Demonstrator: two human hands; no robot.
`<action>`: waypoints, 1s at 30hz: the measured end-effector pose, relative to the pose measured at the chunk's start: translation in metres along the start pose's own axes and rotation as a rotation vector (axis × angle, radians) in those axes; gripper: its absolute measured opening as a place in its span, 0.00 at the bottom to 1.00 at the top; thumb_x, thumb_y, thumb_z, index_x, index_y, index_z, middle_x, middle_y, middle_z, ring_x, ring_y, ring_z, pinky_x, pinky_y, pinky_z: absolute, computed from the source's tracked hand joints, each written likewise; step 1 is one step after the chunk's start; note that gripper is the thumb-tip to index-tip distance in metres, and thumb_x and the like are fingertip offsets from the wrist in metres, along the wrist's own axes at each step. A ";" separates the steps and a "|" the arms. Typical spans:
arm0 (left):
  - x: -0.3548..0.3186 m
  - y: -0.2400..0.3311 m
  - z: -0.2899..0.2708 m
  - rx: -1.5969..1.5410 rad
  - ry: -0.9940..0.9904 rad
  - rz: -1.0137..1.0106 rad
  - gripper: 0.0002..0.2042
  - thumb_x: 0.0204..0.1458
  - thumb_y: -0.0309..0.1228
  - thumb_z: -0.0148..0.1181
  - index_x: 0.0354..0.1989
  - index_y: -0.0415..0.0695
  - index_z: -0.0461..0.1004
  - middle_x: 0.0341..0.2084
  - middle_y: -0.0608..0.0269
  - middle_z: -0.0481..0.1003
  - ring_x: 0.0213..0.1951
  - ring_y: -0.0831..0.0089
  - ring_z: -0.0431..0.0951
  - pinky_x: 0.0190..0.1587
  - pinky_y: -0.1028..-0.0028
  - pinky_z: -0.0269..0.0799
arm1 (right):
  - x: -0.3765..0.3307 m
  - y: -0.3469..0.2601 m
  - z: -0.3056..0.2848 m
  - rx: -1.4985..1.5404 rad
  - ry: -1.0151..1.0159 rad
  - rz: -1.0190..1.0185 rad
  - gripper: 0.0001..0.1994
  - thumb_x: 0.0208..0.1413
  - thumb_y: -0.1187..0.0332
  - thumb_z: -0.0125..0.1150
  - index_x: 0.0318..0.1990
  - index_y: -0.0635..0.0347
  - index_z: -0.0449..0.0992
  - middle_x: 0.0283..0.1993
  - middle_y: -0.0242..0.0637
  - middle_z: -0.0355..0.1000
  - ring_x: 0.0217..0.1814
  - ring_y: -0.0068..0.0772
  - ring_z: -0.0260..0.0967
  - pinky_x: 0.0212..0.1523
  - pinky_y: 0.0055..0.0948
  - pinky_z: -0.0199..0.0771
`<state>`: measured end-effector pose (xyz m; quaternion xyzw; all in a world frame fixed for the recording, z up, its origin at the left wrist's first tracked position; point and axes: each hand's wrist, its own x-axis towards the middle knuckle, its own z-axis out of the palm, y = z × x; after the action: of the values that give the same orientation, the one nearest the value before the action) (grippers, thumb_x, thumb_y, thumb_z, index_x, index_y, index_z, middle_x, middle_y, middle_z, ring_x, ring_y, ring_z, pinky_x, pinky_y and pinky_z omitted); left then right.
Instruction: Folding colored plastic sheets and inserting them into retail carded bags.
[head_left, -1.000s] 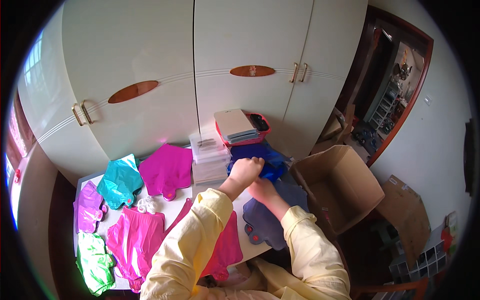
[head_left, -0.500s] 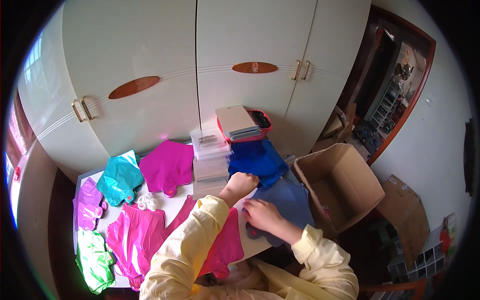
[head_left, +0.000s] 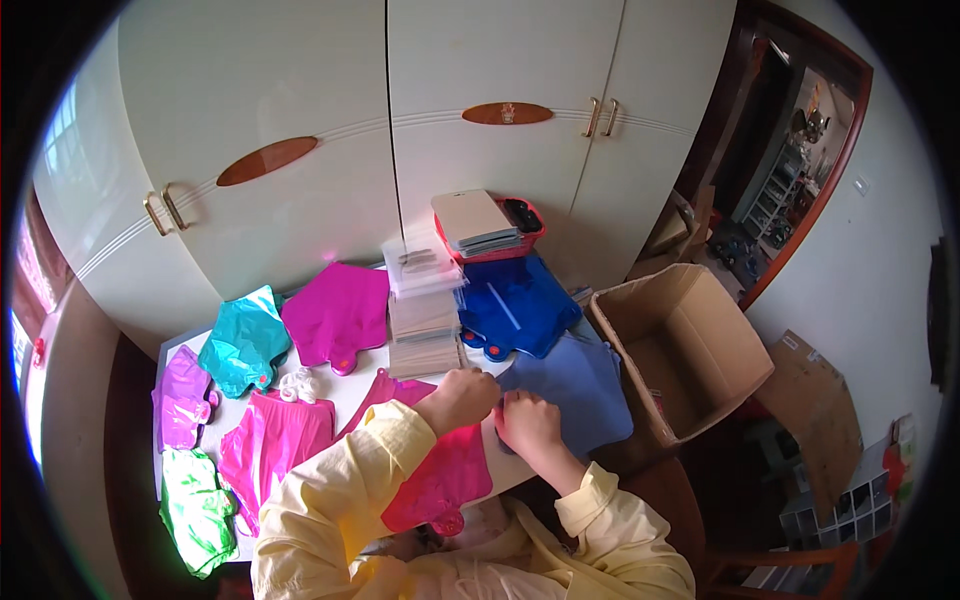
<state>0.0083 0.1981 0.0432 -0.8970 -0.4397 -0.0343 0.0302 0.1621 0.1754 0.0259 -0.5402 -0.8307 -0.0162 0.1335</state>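
Note:
My left hand (head_left: 462, 397) is closed in a fist above the near middle of the table. Right beside it, my right hand (head_left: 530, 422) is curled closed at the left end of a pale blue flat foil balloon (head_left: 580, 385). Whatever the left fingers hold is hidden. Beyond the hands lies a dark blue foil balloon (head_left: 535, 325) with a thin whitish strip (head_left: 504, 306) on it. Left of that stand stacked cards in clear wrapping (head_left: 424, 318). A bright pink foil balloon (head_left: 450, 475) spreads below my left forearm.
More flat foil balloons cover the left side: magenta (head_left: 338, 315), teal (head_left: 243, 340), purple (head_left: 182, 400), green (head_left: 198, 510). White string (head_left: 300, 385) lies among them. A red basket (head_left: 532, 243) holds grey boards (head_left: 475, 222). An open cardboard box (head_left: 700, 350) stands at the right.
My left hand has drawn nearer to me and sits against the right hand, uncovering the dark blue balloon and its strip. The pale blue balloon has shifted, and my right hand has curled tighter.

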 end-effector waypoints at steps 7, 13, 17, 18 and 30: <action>0.078 -0.025 -0.029 0.075 0.012 -0.168 0.10 0.48 0.30 0.51 0.39 0.47 0.74 0.42 0.61 0.74 0.48 0.66 0.73 0.45 0.66 0.68 | 0.002 0.005 -0.006 0.062 -0.063 0.009 0.09 0.48 0.65 0.55 0.23 0.57 0.77 0.25 0.43 0.75 0.27 0.45 0.75 0.28 0.41 0.76; 0.222 -0.043 0.061 0.336 0.195 -0.033 0.19 0.56 0.33 0.44 0.57 0.53 0.66 0.58 0.68 0.65 0.59 0.66 0.64 0.55 0.60 0.61 | 0.003 0.007 0.014 0.141 0.000 -0.123 0.08 0.46 0.64 0.57 0.19 0.54 0.73 0.20 0.38 0.71 0.22 0.42 0.73 0.21 0.39 0.73; 0.260 -0.040 0.059 0.069 -0.169 -0.209 0.13 0.57 0.34 0.44 0.44 0.55 0.77 0.44 0.70 0.76 0.51 0.70 0.73 0.50 0.66 0.67 | -0.005 0.016 0.005 0.133 0.068 -0.068 0.07 0.46 0.63 0.58 0.23 0.53 0.72 0.22 0.37 0.71 0.20 0.40 0.72 0.19 0.36 0.72; 0.255 -0.038 0.055 0.191 -0.151 -0.104 0.12 0.56 0.34 0.46 0.43 0.55 0.77 0.43 0.71 0.76 0.50 0.71 0.74 0.48 0.67 0.67 | -0.005 0.017 0.010 0.165 0.079 -0.054 0.07 0.46 0.63 0.58 0.24 0.53 0.72 0.22 0.36 0.71 0.20 0.40 0.72 0.19 0.35 0.73; 0.191 -0.027 0.014 0.153 0.091 -0.201 0.11 0.51 0.39 0.52 0.30 0.50 0.79 0.29 0.61 0.79 0.33 0.66 0.81 0.30 0.64 0.75 | -0.006 0.004 0.014 0.092 0.170 -0.075 0.05 0.46 0.67 0.58 0.23 0.55 0.72 0.22 0.36 0.71 0.22 0.41 0.72 0.23 0.36 0.73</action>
<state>0.1047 0.3660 0.0469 -0.8409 -0.5270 -0.0439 0.1149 0.1651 0.1741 0.0111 -0.4987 -0.8360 -0.0289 0.2273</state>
